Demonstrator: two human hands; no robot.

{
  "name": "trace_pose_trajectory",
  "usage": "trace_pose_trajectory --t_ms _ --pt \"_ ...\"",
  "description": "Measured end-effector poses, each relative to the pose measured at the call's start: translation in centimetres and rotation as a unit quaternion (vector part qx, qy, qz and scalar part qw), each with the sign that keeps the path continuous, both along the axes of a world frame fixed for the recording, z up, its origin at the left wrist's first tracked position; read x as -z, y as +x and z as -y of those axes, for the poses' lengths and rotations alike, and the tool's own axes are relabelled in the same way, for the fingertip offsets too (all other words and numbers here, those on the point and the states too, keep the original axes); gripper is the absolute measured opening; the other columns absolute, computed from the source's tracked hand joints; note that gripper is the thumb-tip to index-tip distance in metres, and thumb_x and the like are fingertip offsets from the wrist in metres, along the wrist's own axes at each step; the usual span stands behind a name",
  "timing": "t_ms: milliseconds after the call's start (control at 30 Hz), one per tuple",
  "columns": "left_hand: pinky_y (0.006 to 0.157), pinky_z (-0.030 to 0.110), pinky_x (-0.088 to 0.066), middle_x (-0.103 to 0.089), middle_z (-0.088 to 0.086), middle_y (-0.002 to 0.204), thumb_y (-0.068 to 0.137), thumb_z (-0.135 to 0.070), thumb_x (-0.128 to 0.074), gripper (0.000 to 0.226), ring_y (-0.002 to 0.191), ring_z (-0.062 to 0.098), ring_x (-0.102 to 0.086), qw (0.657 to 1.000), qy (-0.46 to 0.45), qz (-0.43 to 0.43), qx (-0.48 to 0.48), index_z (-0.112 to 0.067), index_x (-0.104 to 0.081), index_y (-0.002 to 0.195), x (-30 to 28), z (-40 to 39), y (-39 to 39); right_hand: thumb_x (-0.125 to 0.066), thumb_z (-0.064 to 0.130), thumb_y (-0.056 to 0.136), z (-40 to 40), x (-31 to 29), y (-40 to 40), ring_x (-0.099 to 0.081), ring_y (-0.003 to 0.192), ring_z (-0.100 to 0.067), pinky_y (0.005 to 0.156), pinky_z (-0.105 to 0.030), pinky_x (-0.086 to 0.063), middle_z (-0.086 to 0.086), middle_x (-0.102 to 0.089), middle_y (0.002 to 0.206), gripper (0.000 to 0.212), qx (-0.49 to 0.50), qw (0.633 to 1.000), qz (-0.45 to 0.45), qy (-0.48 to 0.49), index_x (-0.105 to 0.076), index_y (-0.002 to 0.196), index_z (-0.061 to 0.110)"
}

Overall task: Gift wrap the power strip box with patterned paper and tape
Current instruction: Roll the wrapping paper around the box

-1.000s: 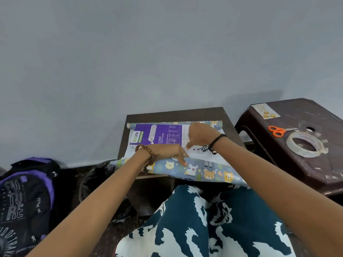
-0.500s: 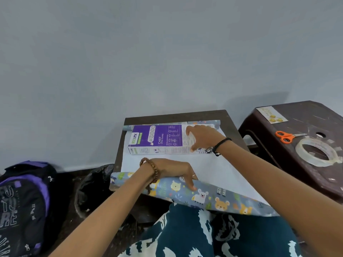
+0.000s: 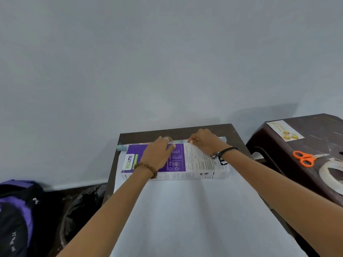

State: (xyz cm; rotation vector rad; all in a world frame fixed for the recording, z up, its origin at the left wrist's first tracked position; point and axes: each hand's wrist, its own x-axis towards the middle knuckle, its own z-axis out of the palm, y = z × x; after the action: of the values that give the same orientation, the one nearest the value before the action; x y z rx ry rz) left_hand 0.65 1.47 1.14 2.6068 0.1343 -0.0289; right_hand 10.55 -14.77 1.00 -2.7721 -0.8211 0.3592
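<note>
Power strip box (image 3: 187, 162), purple and white, lies flat on the white underside of a sheet of patterned paper (image 3: 194, 216) spread over a small dark table (image 3: 185, 131). Its long axis runs from 9 o'clock to 3 o'clock across the view, with the green-and-white logo end pointing toward 9 o'clock. Just beyond the box, at its 12 o'clock side, sits the rolled-up end of the paper (image 3: 122, 147), parallel to the box.

Both hands rest on the far edge of the box. The left hand (image 3: 157, 154) lies palm down over the purple panel, fingers reaching to the roll; whether it grips anything cannot be told. The right hand (image 3: 206, 143) is curled, its fingertips pinching at the box's far edge beside the roll.

Half a second ago the left hand held the paper's near printed edge at 6 o'clock; now it is on the box and the sheet lies spread toward the viewer.

At 3 o'clock a dark stool (image 3: 315, 127) carries orange scissors (image 3: 304, 159) and a tape roll (image 3: 332, 175).
</note>
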Motion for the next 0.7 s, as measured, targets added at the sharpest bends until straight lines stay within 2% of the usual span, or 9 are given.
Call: trace_pose_trajectory --t_ms 33,100,167,233,333,400,567,700 --pt "0.104 0.037 -0.038 -0.048 0.005 0.134 0.097 -0.039 -0.037 0.043 0.119 0.017 -0.050 0.999 0.039 -0.018 0.014 -0.015 -0.039 0.134 0.8 0.1 0.0 -0.035 0.033 0.099 -0.4 0.4 0.6 -0.049 0.115 -0.030 0.098 -0.048 -0.041 -0.012 -0.053 0.117 0.035 0.004 1.000 -0.012 -0.021 -0.056 0.124 0.021" --pt "0.115 0.039 -0.020 -0.037 0.002 0.142 0.098 -0.041 -0.031 0.048 0.132 0.014 -0.035 0.991 0.128 0.005 0.021 -0.017 -0.029 0.140 2.8 0.4 -0.5 -0.036 0.047 0.096 -1.0 1.0 1.6 -0.041 0.121 -0.030 0.105 -0.050 -0.031 -0.011 -0.052 0.121 0.042 0.021 0.999 -0.032 -0.030 -0.054 0.128 0.026" --pt "0.117 0.037 -0.014 -0.030 -0.002 0.147 0.098 -0.043 -0.027 0.051 0.137 0.012 -0.026 0.984 0.170 0.046 0.006 -0.021 -0.022 0.143 4.1 0.8 -1.0 -0.040 0.058 0.090 -1.5 1.7 2.6 -0.039 0.125 -0.031 0.107 -0.052 -0.027 -0.010 -0.052 0.123 0.050 0.027 0.998 -0.054 -0.031 -0.053 0.126 0.026" --pt "0.117 0.037 -0.014 -0.029 -0.003 0.148 0.097 -0.046 -0.025 0.052 0.138 0.011 -0.024 0.981 0.185 0.063 -0.006 -0.023 -0.020 0.144 4.8 0.8 -1.1 -0.046 0.060 0.086 -2.2 2.0 3.3 -0.035 0.129 -0.032 0.108 -0.053 -0.024 -0.009 -0.050 0.129 0.055 0.042 0.996 -0.064 -0.040 -0.052 0.127 0.024" --pt "0.118 0.036 -0.014 -0.028 -0.003 0.149 0.097 -0.048 -0.024 0.052 0.138 0.012 -0.024 0.980 0.187 0.072 -0.014 -0.024 -0.021 0.144 5.0 0.8 -0.9 -0.060 0.050 0.083 -3.4 2.0 4.1 -0.030 0.131 -0.031 0.107 -0.050 -0.023 -0.011 -0.042 0.136 0.056 0.066 0.996 -0.041 -0.038 -0.046 0.132 0.025" --pt "0.118 0.036 -0.012 -0.027 -0.003 0.149 0.097 -0.047 -0.024 0.053 0.139 0.012 -0.022 0.980 0.181 0.075 -0.016 -0.024 -0.021 0.144 5.1 0.8 -0.9 -0.063 0.039 0.084 -4.2 2.3 4.1 -0.031 0.130 -0.029 0.106 -0.048 -0.025 -0.010 -0.041 0.135 0.054 0.069 0.997 -0.015 -0.020 -0.043 0.132 0.024" --pt "0.118 0.037 -0.012 -0.030 -0.002 0.148 0.098 -0.046 -0.021 0.051 0.139 0.012 -0.022 0.980 0.179 0.089 -0.016 -0.023 -0.023 0.144 5.1 0.6 -0.5 -0.047 0.019 0.089 -5.2 3.7 3.7 -0.039 0.116 -0.023 0.092 -0.040 -0.033 -0.005 -0.046 0.126 0.039 0.052 0.979 0.194 0.021 -0.044 0.129 0.018" --pt "0.117 0.038 -0.010 -0.028 -0.001 0.149 0.095 -0.053 -0.021 0.058 0.139 0.014 -0.021 0.982 0.173 0.079 -0.012 -0.023 -0.021 0.145 5.1 0.5 -0.2 -0.045 0.010 0.087 -5.4 3.7 3.7 -0.041 0.110 -0.024 0.085 -0.037 -0.032 -0.006 -0.049 0.119 0.040 0.076 0.966 0.249 0.002 -0.043 0.126 0.016"
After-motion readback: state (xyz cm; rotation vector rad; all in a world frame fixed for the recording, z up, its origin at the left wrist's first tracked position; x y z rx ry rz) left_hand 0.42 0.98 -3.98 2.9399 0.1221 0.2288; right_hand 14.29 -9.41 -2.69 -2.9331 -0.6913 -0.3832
